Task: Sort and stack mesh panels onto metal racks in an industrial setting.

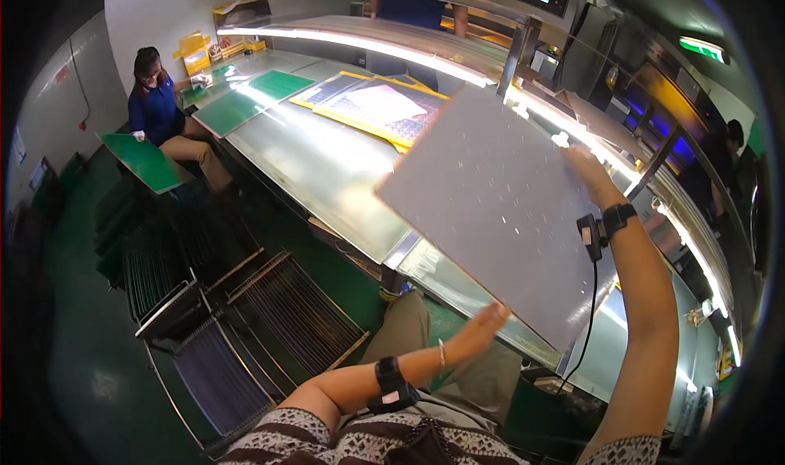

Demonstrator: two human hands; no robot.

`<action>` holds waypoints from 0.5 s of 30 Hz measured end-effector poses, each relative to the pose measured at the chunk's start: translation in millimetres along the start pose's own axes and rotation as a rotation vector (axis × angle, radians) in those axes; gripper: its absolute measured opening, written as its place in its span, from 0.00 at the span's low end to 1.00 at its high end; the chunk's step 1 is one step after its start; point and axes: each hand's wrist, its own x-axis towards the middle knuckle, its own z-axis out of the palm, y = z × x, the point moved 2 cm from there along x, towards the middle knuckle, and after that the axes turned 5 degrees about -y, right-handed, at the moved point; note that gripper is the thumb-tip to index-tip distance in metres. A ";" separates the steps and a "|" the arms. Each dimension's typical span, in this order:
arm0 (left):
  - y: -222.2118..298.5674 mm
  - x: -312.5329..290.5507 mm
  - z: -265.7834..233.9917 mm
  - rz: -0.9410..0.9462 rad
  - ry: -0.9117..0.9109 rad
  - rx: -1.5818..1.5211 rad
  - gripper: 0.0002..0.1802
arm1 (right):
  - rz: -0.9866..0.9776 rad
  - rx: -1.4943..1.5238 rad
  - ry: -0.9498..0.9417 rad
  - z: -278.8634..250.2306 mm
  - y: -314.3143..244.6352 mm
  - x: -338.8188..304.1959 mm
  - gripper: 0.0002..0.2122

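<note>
A large flat grey panel [499, 203], rectangular with a thin brownish edge, is held tilted above the metal bench [339, 175]. Small bright specks and streaks show across its face. My left hand [481, 331] grips the near left edge, its fingers partly behind the panel. At the far right edge my right hand [587, 170] holds the same panel, with white coverings [560, 139] at its fingertips. Both wrists wear black straps, and a cable hangs from the right one across the panel.
Yellow-framed sheets [372, 109] and a green panel [255, 103] lie on the bench to the left. A seated person [163, 105] there holds another green panel [145, 162]. Slotted racks [298, 305] stand on the floor at left. Bright tube lights [360, 46] run along the bench.
</note>
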 end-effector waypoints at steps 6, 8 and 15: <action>-30.2 -5.6 40.0 -0.522 -0.314 -0.696 0.31 | 0.367 -0.040 -0.134 31.4 116.9 -10.1 0.14; -49.6 -9.0 38.4 -0.590 -0.372 -0.642 0.34 | 0.384 -0.016 -0.182 53.0 139.5 -11.4 0.14; -116.9 -6.0 40.9 -0.612 -0.386 -0.414 0.25 | 0.349 -0.444 -0.327 89.8 184.1 -18.5 0.27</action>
